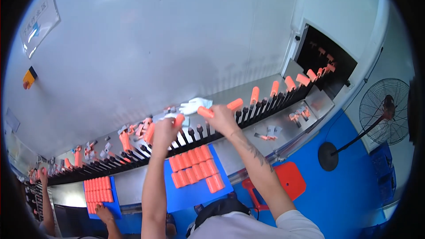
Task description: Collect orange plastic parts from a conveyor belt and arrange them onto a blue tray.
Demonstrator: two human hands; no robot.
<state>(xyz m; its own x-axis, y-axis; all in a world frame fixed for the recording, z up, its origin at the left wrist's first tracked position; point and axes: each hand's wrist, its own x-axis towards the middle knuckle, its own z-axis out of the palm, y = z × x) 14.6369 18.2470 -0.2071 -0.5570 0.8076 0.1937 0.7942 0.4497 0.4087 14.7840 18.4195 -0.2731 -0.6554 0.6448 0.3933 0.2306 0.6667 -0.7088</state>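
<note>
Left hand (164, 129) pinches one orange plastic sleeve (178, 120), right hand (220, 118) grips another (205, 112) above the black peg conveyor (195, 133); right pegs capped, near ones bare, blue tray (186, 194) part-full.

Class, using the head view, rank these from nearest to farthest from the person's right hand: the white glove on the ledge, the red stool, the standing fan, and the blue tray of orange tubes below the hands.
1. white glove, just left of the right hand, on the ledge.
2. blue tray, below the hand.
3. red stool, lower right, on the floor.
4. standing fan, far right.
</note>
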